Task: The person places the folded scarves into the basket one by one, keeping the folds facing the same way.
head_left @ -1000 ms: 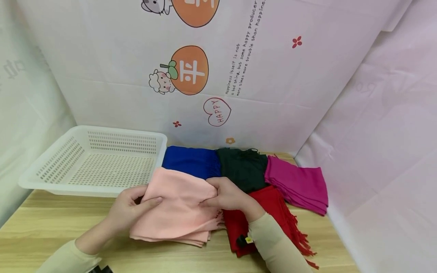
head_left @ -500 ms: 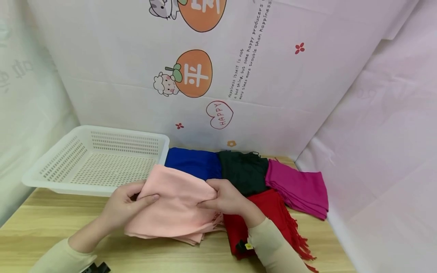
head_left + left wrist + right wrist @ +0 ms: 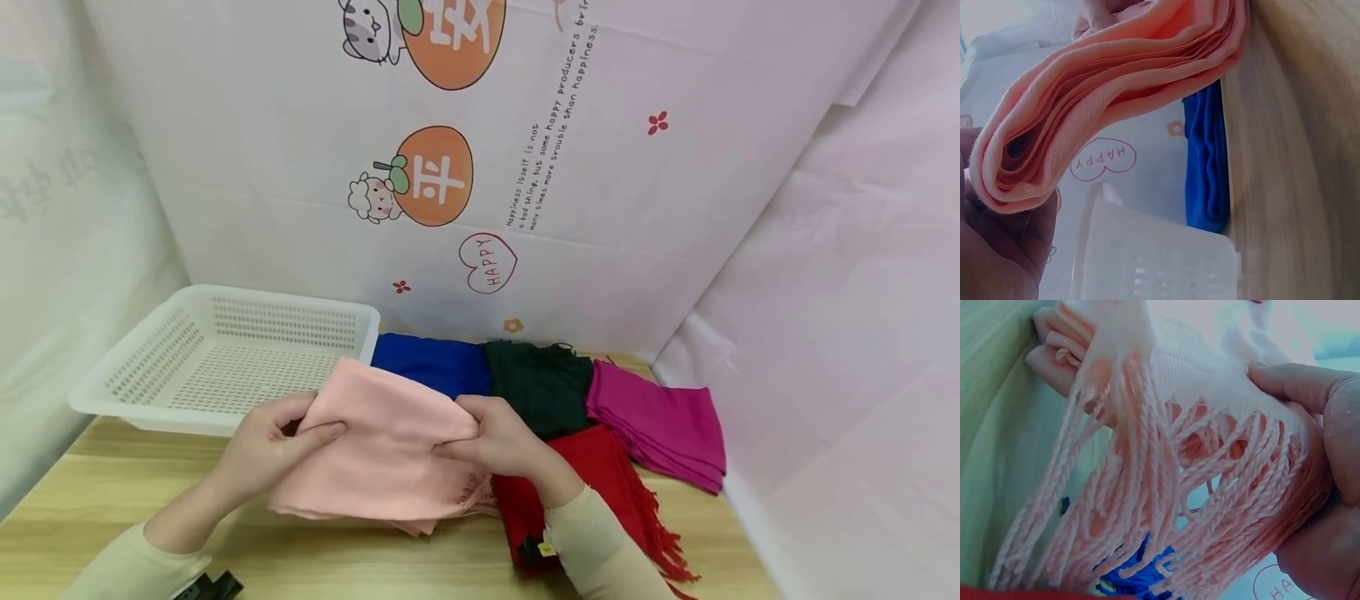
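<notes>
Head view: A person's left hand [image 3: 266, 446] and right hand [image 3: 506, 442] held a folded, pale-pink woven cloth with a twisted fringe [image 3: 390, 442] at the lower centre of the frame. Each hand was closed on a side edge, the left with its thumb on top and fingers tucked behind, the right pinching between thumb and fingers. Whether the lower edge touched the light wood-grain table [image 3: 360, 571] could not be told.

Inner layers gaped loosely in the left wrist view; with only the sides gripped, they could slide out and spoil the fold should either hand slacken. Long strands [image 3: 1141, 475] hung free in the right wrist view, and might tangle under the fingers or catch on the bright-red fringed cloth [image 3: 592, 467] at lower right.

At left stood a shallow, white plastic slotted basket [image 3: 157, 414], whose rim could snag the pink cloth if it passed too low. A royal-blue folded cloth [image 3: 431, 362] lay just beside it, near the centre, followed rightward by a dark-green fringed cloth [image 3: 536, 383] and a magenta folded cloth [image 3: 660, 421]; a careless sleeve could disturb their neat edges.
</notes>
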`<state>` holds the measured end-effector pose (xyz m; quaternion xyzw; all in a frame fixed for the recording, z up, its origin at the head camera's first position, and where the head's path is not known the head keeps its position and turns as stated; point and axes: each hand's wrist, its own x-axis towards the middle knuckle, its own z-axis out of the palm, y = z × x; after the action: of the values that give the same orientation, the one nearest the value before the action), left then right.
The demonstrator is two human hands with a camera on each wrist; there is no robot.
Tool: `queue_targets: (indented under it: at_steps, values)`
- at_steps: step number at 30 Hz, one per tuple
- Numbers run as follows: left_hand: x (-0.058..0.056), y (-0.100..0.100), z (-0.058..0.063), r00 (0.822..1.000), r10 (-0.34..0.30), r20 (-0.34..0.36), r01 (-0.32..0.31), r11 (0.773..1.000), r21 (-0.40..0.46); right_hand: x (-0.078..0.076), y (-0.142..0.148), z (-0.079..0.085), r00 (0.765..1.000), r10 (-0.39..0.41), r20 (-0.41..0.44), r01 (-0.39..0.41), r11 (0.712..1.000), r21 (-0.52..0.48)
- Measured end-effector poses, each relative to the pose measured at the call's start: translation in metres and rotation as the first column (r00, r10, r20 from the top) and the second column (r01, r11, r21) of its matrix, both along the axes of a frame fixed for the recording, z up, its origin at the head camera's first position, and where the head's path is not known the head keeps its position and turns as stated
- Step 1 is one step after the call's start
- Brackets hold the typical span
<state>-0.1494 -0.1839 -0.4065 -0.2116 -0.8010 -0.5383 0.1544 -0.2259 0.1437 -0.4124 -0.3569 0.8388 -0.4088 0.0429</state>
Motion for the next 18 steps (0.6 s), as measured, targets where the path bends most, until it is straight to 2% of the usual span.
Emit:
queue_targets:
  at_steps: [11,18]
  values:
    - [-0.004,-0.014,0.007,0.992,0.107,0.061,-0.105,0.994,-0.037,-0.012,-0.013,0.016,0.999,0.003,0.035,-0.005,0.999,0.052]
    - [-0.003,-0.024,0.010,0.986,0.131,0.100,-0.128,0.991,-0.038,-0.020,-0.022,0.020,0.999,0.005,0.052,-0.008,0.998,0.059]
